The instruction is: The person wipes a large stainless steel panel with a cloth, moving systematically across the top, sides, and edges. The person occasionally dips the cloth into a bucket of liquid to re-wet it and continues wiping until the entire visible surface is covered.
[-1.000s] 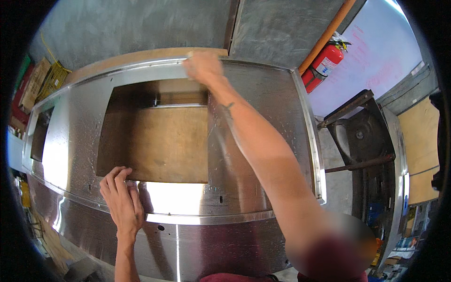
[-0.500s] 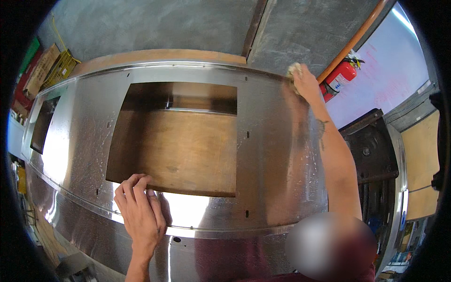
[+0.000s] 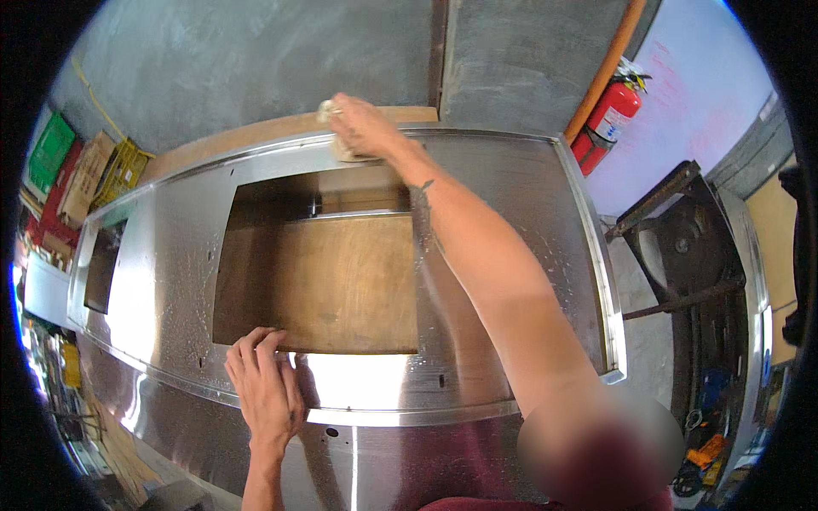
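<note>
**Right hand far out on the back rim, cloth pressed to the steel**

Right hand is stretched to the far side of the long, shiny stainless-steel countertop panel, the arm fully extended across it. Its fingers are curled down over a small, pale, crumpled cloth pad, which is pinned flat against the narrow strip of metal between the back rim and the big rectangular cut-out. A corner of the cloth is seen poking out past the knuckles, towards the grey concrete wall.

Left hand is kept close to the body, palm down, fingers together and bent over the near edge of that same cut-out; nothing is held in it, the panel is simply being braced. Brown wooden board is visible through the opening, beneath the sheet.

Now the geometry: the panel's long axis is laid left to right across the view, and the cloth is placed on the far long edge, roughly mid-length. To the cloth's right, a broad stretch of bare steel is seen, flecked with droplets; to its left, the thin back strip runs on towards a second, smaller opening. The right hand is plainly the nearer one to the cloth, the left well apart on the opposite edge.

A red fire extinguisher is stood off beyond the right end.
</note>
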`<state>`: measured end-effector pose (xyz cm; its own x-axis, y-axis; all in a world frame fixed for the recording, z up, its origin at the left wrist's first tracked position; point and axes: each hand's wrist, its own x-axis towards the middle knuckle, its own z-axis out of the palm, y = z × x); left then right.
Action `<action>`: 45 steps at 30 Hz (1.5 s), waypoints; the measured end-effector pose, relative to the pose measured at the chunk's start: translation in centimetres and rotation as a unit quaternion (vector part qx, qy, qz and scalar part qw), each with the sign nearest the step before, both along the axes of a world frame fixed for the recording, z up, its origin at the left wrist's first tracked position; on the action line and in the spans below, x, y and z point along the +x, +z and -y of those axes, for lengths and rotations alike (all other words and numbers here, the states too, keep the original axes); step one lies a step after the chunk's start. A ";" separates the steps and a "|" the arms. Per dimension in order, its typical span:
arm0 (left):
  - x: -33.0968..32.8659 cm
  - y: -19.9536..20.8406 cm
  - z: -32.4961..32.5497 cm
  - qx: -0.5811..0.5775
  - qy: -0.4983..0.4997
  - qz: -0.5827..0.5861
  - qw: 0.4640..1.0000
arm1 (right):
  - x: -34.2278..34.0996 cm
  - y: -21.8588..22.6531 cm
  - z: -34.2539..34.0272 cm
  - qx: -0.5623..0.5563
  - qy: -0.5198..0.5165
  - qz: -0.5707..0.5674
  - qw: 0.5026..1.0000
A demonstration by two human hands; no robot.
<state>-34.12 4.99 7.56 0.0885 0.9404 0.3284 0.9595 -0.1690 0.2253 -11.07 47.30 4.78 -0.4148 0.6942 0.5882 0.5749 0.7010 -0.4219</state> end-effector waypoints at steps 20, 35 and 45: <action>0.1 0.4 2.1 0.017 0.022 -0.012 1.000 | 10.6 -1.0 22.8 -0.008 -0.022 0.167 0.986; -0.4 1.0 3.0 -0.016 0.041 -0.009 0.999 | 18.0 12.2 31.1 -0.348 0.048 -0.108 0.930; 0.0 0.7 3.1 -0.024 0.049 -0.006 0.998 | 19.4 5.0 18.5 -0.178 -0.211 0.296 0.914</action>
<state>-34.16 1.90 8.29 -0.0016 0.9593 0.2824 0.9735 -0.0630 0.2197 8.34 28.78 9.80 -0.2389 0.9696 0.0530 0.9640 0.2434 -0.1074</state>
